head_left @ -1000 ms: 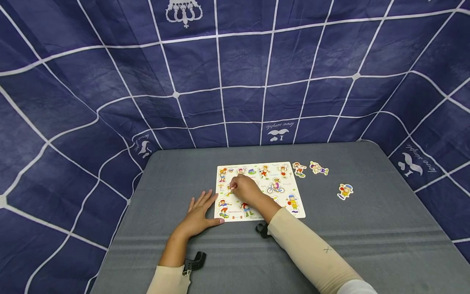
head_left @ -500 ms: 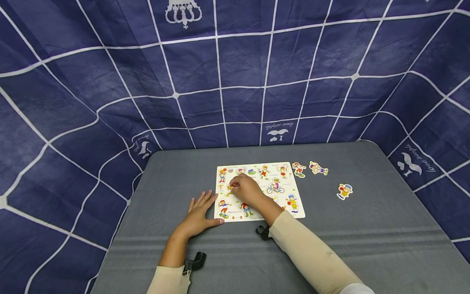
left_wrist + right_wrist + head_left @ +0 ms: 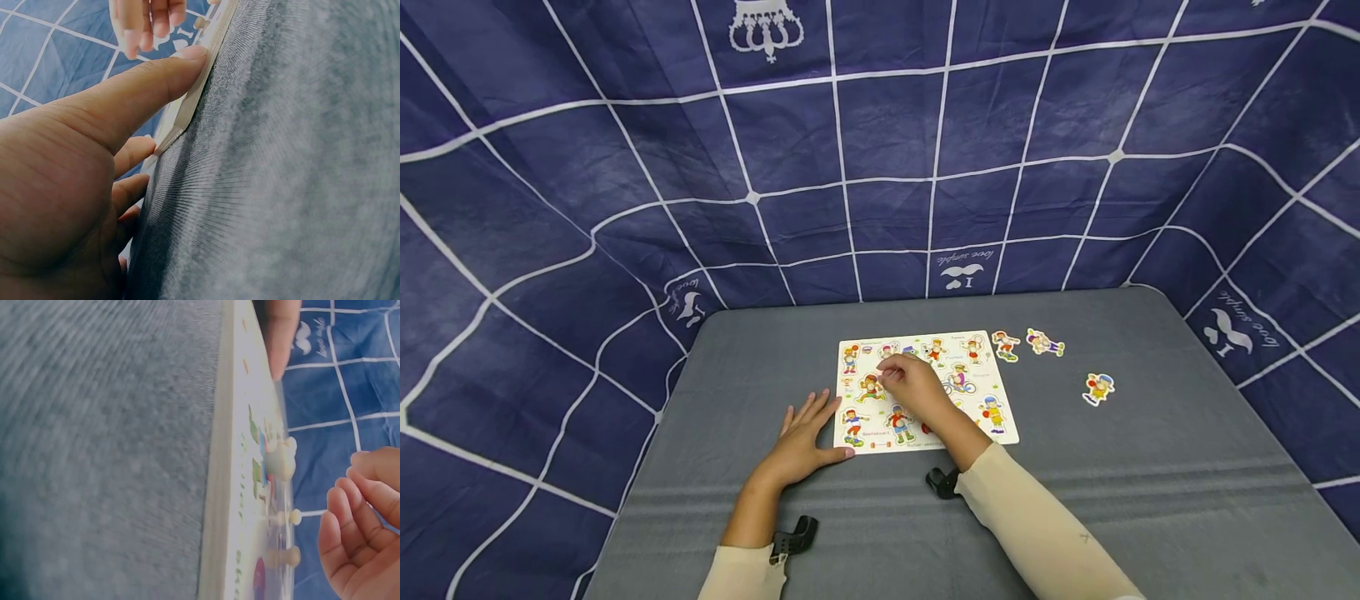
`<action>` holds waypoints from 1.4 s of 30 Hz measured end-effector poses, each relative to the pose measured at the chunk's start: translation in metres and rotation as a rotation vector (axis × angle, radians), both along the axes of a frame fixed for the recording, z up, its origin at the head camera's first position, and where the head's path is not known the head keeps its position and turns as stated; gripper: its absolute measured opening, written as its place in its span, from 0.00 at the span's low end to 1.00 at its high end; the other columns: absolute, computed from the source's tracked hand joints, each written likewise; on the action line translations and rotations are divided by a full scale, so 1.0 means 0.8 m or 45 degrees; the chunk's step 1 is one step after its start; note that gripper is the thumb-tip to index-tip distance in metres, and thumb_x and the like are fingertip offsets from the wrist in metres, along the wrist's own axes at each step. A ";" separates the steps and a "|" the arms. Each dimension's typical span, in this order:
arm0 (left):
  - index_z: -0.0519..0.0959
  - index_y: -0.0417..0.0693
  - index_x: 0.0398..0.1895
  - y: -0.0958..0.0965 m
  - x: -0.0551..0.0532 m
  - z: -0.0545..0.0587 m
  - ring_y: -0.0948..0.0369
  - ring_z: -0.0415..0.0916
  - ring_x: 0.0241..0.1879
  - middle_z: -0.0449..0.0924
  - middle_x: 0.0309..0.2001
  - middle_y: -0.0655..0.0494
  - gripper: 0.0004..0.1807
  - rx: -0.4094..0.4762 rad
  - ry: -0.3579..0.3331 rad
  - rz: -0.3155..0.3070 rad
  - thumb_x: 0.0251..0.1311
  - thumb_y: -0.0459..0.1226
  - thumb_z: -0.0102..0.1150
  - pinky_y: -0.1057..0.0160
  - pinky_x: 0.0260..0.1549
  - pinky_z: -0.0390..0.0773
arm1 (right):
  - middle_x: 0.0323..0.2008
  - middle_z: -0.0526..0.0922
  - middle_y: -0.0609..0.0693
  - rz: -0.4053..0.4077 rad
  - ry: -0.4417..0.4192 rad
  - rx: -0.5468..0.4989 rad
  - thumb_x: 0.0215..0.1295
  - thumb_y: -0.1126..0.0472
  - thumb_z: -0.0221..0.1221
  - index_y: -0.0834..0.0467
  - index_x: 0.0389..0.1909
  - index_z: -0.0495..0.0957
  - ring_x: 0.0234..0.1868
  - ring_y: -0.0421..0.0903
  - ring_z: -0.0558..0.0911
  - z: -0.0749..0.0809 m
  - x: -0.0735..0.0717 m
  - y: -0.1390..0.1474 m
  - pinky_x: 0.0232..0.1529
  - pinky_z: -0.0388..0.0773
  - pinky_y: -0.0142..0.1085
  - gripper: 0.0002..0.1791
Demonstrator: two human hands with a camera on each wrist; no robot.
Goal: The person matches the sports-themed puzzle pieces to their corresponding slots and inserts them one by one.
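On the table lies a white peg puzzle board (image 3: 880,437) printed with sports figures. My left hand (image 3: 801,446) rests spread at its near left corner, the thumb (image 3: 184,59) on the board's edge. My right hand (image 3: 917,387) hovers over the middle of the board, its fingers (image 3: 340,506) loosely bent with nothing between them. Just left of those fingers sits the running-figure piece (image 3: 871,387) in the board. Below it is the roller-skater piece (image 3: 899,423). Round pegs (image 3: 281,462) stand up from the board in the right wrist view. The right hand covers part of the board.
Several loose things lie right of the board: a red-clothed figure piece (image 3: 1006,345), a purple-and-green figure piece (image 3: 1046,342) and a yellow-clothed figure piece (image 3: 1099,388). A grey cloth (image 3: 760,358) covers the table. Blue gridded curtains (image 3: 887,208) hang behind and beside it.
My right hand has let go of the running-figure piece and shifted slightly right and up, so the piece now shows fully in the board. My left hand keeps its place at the board.
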State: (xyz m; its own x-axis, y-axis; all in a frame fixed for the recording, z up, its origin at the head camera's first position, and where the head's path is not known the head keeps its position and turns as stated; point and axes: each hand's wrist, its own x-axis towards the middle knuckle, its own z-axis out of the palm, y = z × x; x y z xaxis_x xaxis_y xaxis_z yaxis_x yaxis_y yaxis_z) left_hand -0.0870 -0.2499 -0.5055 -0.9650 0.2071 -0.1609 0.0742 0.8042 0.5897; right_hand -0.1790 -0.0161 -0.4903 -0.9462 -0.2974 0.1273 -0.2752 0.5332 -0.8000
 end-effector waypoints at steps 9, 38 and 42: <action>0.57 0.57 0.80 -0.002 0.000 -0.004 0.48 0.37 0.83 0.47 0.83 0.52 0.55 -0.001 0.010 0.008 0.52 0.60 0.73 0.36 0.77 0.30 | 0.36 0.84 0.45 -0.072 -0.031 -0.182 0.68 0.58 0.64 0.53 0.46 0.86 0.35 0.40 0.79 0.005 0.004 0.018 0.37 0.78 0.31 0.09; 0.56 0.57 0.81 0.000 -0.002 -0.003 0.48 0.36 0.83 0.46 0.83 0.52 0.55 0.007 0.007 -0.006 0.52 0.60 0.72 0.36 0.77 0.29 | 0.42 0.87 0.54 -0.208 -0.098 -0.379 0.68 0.60 0.63 0.60 0.52 0.84 0.39 0.37 0.82 0.006 0.012 0.089 0.41 0.78 0.23 0.14; 0.56 0.56 0.81 0.000 -0.002 -0.003 0.47 0.36 0.83 0.46 0.83 0.51 0.55 0.003 0.009 -0.005 0.52 0.60 0.72 0.36 0.77 0.29 | 0.41 0.86 0.56 -0.225 -0.091 -0.415 0.68 0.62 0.63 0.62 0.52 0.84 0.37 0.36 0.81 0.006 0.012 0.100 0.40 0.77 0.23 0.14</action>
State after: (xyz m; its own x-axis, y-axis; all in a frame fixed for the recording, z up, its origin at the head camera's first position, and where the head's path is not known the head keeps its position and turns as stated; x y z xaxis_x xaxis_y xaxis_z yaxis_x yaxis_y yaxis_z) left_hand -0.0888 -0.2503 -0.5076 -0.9653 0.2111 -0.1536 0.0814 0.8024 0.5913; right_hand -0.1696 0.0638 -0.4855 -0.9893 -0.0832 0.1200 -0.1389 0.2821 -0.9493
